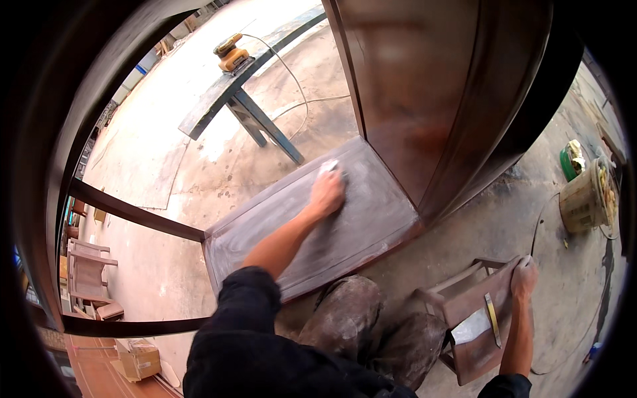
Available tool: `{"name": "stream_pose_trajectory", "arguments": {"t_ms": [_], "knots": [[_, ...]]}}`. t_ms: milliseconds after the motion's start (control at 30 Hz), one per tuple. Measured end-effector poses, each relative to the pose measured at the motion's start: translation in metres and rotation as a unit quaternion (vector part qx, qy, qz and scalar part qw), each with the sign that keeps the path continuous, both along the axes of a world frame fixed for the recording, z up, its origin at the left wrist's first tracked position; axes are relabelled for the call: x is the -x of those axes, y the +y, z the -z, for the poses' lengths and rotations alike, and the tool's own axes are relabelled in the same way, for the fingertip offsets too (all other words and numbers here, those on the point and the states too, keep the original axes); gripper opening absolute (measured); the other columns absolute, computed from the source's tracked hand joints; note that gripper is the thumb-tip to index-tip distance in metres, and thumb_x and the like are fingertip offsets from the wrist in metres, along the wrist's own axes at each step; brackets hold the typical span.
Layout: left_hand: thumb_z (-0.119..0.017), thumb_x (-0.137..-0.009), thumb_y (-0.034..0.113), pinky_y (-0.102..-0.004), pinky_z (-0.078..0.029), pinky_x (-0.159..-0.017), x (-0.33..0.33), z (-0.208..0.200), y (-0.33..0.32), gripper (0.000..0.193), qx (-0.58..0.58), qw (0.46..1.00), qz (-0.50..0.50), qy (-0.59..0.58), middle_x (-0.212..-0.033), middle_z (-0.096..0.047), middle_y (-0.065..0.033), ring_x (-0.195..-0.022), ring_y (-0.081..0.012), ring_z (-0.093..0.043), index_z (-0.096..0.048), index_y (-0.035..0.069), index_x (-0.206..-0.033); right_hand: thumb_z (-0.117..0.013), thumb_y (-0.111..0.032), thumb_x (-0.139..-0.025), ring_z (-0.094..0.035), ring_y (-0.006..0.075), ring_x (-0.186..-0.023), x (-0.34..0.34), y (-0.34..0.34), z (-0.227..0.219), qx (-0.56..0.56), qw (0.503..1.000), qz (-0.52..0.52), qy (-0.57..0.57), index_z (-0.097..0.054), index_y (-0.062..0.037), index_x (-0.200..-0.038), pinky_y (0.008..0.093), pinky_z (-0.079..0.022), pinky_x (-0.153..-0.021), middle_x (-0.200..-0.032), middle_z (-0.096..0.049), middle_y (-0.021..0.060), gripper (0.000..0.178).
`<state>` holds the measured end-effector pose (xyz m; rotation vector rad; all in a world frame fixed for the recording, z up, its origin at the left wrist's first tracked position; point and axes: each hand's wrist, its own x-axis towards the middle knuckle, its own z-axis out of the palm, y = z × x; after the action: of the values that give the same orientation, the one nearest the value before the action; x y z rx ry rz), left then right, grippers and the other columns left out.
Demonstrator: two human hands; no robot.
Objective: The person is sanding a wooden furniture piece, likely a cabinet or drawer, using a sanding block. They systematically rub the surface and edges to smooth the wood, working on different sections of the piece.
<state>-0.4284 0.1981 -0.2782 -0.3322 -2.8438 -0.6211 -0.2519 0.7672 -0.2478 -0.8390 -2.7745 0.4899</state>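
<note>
Left hand (327, 192): grip pinches pale pad (328, 166) against panel (379, 194). Right hand (524, 277) on stool (466, 301), grip unclear. Advise light, even strokes.

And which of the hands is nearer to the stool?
Right: the right hand touches a corner of the stool; the left hand is apart from it, on the grey panel.

One view is supplied, from the left of two head-worn wide fisheye cameras, upright and unmirrored. It looks steeply down and forward from above the person's dusty, dark brown trousers (348, 312). The grey, rectangular wooden panel (375, 205) lies near, at centre; the yellow-and-black power sander (233, 58) stands farther off, upper left. Straight edges bow toward the black, rounded rim.
</note>
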Motion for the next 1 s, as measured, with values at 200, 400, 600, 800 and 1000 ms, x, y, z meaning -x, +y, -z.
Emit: {"name": "stream_pose_trajectory", "arguments": {"t_ms": [200, 400, 600, 800, 1000], "knots": [[-0.052, -0.092, 0.013, -0.0511, -0.035, -0.113, 0.032, 0.009, 0.004, 0.041, 0.092, 0.989, 0.11, 0.045, -0.123, -0.058, -0.0307, -0.124, -0.0453, -0.05, -0.053, -0.003, -0.13, -0.036, -0.031, -0.102, -0.059, 0.0504, -0.093, 0.0, 0.002, 0.007, 0.001, 1.0, -0.004, 0.018, -0.064, 0.0031, -0.098, 0.0525, -0.046, -0.079, -0.097, -0.064, 0.0304, 0.044], [-0.052, -0.088, 0.01, -0.0495, -0.041, -0.106, 0.012, 0.012, 0.011, 0.033, 0.019, 0.999, -0.002, -0.044, -0.107, -0.063, -0.0262, -0.113, -0.0433, -0.056, -0.058, -0.005, -0.117, -0.037, -0.032, -0.103, -0.06, 0.0492, -0.093, 0.002, 0.009, 0.015, 0.001, 1.0, -0.003, 0.006, -0.065, 0.0021, -0.1, 0.0522, -0.046, -0.079, -0.098, -0.065, 0.0295, 0.044], [-0.053, -0.09, 0.012, -0.0492, -0.036, -0.111, 0.016, 0.02, -0.006, 0.03, 0.053, 0.986, 0.096, 0.129, -0.118, -0.06, -0.0302, -0.121, -0.0471, -0.051, -0.06, -0.005, -0.113, -0.038, -0.03, -0.102, -0.061, 0.0487, -0.092, 0.001, 0.003, 0.01, 0.014, 1.0, 0.005, 0.021, -0.066, 0.0016, -0.099, 0.0511, -0.047, -0.078, -0.096, -0.065, 0.0298, 0.043], [-0.051, -0.089, 0.01, -0.0482, -0.034, -0.114, 0.013, -0.003, 0.033, 0.045, 0.048, 0.99, -0.024, -0.13, -0.128, -0.057, -0.0306, -0.132, -0.0455, -0.044, -0.053, -0.008, -0.129, -0.037, -0.03, -0.102, -0.06, 0.0488, -0.09, 0.003, 0.001, 0.009, -0.002, 1.0, -0.006, 0.011, -0.065, 0.0028, -0.096, 0.0519, -0.046, -0.078, -0.094, -0.065, 0.0297, 0.043], [-0.05, -0.091, 0.011, -0.0491, -0.032, -0.115, -0.007, 0.012, -0.003, 0.045, 0.077, 0.993, 0.082, 0.047, -0.134, -0.053, -0.0315, -0.134, -0.0451, -0.043, -0.052, -0.008, -0.132, -0.037, -0.034, -0.102, -0.061, 0.0512, -0.092, -0.002, 0.013, 0.012, 0.005, 1.0, 0.001, 0.004, -0.065, -0.0008, -0.105, 0.0561, -0.046, -0.079, -0.096, -0.065, 0.0301, 0.044]]}}
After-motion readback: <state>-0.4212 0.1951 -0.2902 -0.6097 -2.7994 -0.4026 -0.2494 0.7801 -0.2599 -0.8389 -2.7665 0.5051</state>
